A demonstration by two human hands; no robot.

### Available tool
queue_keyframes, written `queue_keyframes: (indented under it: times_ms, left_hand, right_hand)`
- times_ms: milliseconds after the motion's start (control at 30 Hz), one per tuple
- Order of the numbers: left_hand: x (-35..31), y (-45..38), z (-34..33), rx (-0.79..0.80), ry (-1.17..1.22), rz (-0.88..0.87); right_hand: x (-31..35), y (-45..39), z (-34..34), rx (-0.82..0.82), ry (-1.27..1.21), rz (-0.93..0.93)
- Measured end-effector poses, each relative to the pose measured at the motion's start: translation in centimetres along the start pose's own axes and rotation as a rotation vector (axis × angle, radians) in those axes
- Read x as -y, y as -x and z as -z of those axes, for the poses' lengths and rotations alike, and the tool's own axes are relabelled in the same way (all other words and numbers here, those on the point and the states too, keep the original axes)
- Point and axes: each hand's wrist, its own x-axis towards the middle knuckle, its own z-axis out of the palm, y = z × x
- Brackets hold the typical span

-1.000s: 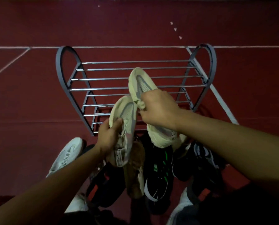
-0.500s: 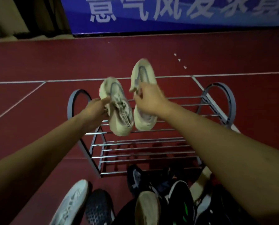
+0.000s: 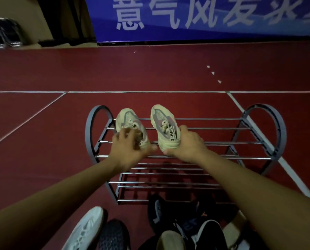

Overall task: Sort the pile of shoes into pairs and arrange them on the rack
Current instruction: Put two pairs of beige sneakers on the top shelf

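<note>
Two matching beige sneakers sit side by side on the top bars of the grey metal shoe rack (image 3: 204, 143), toes pointing away from me. My left hand (image 3: 129, 150) grips the heel end of the left beige sneaker (image 3: 128, 120). Around the heel of the right beige sneaker (image 3: 162, 126) curls my right hand (image 3: 187, 146). Both shoes lie toward the rack's left half. The pile of shoes (image 3: 177, 226) lies on the floor in front of the rack, at the bottom of the view.
The rack has a lower tier of bars (image 3: 168, 184) under the top one. A white sneaker (image 3: 85, 230) and a dark mesh shoe (image 3: 112, 235) lie at the bottom left. The red floor carries white lines; a blue banner (image 3: 204, 18) stands behind.
Both hands lowered the beige sneakers from the air onto the rack's top tier. My view tilted up, showing more of the banner.
</note>
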Motion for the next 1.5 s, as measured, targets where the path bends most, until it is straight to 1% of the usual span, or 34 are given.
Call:
queue_keyframes:
  times_ms: [33,67,133,200,267,333,433,533,600,667,767,800,900,967,1067,1133,1167,1233,1267,1300,1367,1433,1467,1500]
  left_hand:
    - [0.3,0.7,-0.4,0.066,-0.107,-0.035]
    - [0.7,1.2,-0.6,0.086,-0.121,-0.067]
    - [1.1,1.9,-0.4,0.015,-0.045,-0.118]
    - [1.1,2.2,0.2,-0.087,-0.028,-0.135]
    - [1.3,2.0,1.0,-0.166,0.000,-0.090]
    - [1.3,2.2,1.7,-0.200,0.023,-0.029]
    - [1.5,2.6,1.4,-0.180,-0.017,0.010]
    - [1.8,2.8,1.1,-0.196,-0.093,0.004]
    - [2.1,2.1,1.9,-0.198,-0.111,0.055]
    - [2.3,1.3,2.7,-0.189,-0.131,0.092]
    - [2.5,0.5,3.0,-0.252,-0.151,0.055]
    - [2.5,0.4,3.0,-0.249,-0.186,0.044]
    - [2.2,0.3,3.9,-0.163,-0.264,0.043]
    - [2.0,0.1,4.7,-0.093,-0.300,0.043]
    - [1.3,0.2,5.6,0.060,-0.417,0.091]
    - [0.8,0.3,5.6,0.078,-0.478,0.105]
    - [0.5,0.4,5.4,0.044,-0.539,0.086]
    - [-0.3,0.6,4.7,-0.094,-0.670,-0.006]
    - [-0.9,0.8,4.1,-0.155,-0.690,-0.079]
    - [-1.5,1.2,3.4,-0.184,-0.679,-0.162]
    - [-2.5,1.9,1.4,-0.157,-0.624,-0.306]
    - [-2.9,2.9,-1.0,-0.095,-0.529,-0.396]
    - [-2.9,3.7,-2.3,-0.063,-0.460,-0.416]
    - [-2.6,4.6,-3.9,-0.039,-0.383,-0.429]
  right_hand:
    - [0.4,-0.2,-0.3,-0.034,-0.041,-0.014]
    - [1.0,-0.3,-0.6,-0.051,-0.078,-0.022]
    - [2.3,-0.4,-1.4,-0.047,-0.121,0.007]
    - [3.5,-0.4,-2.2,0.001,-0.099,0.033]
    - [4.2,-0.5,-2.9,0.061,-0.065,0.013]
    - [4.4,-0.4,-3.0,0.102,-0.039,-0.013]
    - [4.9,0.0,-2.6,0.045,-0.054,0.006]
    - [7.1,0.4,-2.3,-0.005,-0.129,0.089]
    - [8.4,0.8,-2.6,0.007,-0.094,0.131]
    - [8.6,1.0,-3.2,0.036,-0.064,0.133]
    - [7.9,1.3,-3.6,0.064,0.037,0.146]
    - [7.7,1.4,-3.7,0.064,0.059,0.155]
    - [7.4,1.8,-3.6,0.096,0.078,0.211]
    - [7.3,2.1,-3.3,0.146,0.079,0.243]
    - [6.9,2.2,-2.4,0.223,0.093,0.252]
    - [6.4,2.2,-1.7,0.281,0.103,0.252]
    - [6.2,2.3,-1.5,0.304,0.114,0.250]
    - [5.9,2.7,-1.2,0.313,0.159,0.239]
    - [5.8,3.1,-1.2,0.293,0.182,0.237]
    - [5.8,3.7,-1.2,0.260,0.206,0.241]
    - [5.9,5.0,-1.2,0.164,0.268,0.263]
    - [5.4,6.5,-1.1,0.045,0.308,0.287]
    - [4.9,7.4,-1.1,0.021,0.312,0.293]
    - [4.1,8.4,-1.2,0.039,0.325,0.294]
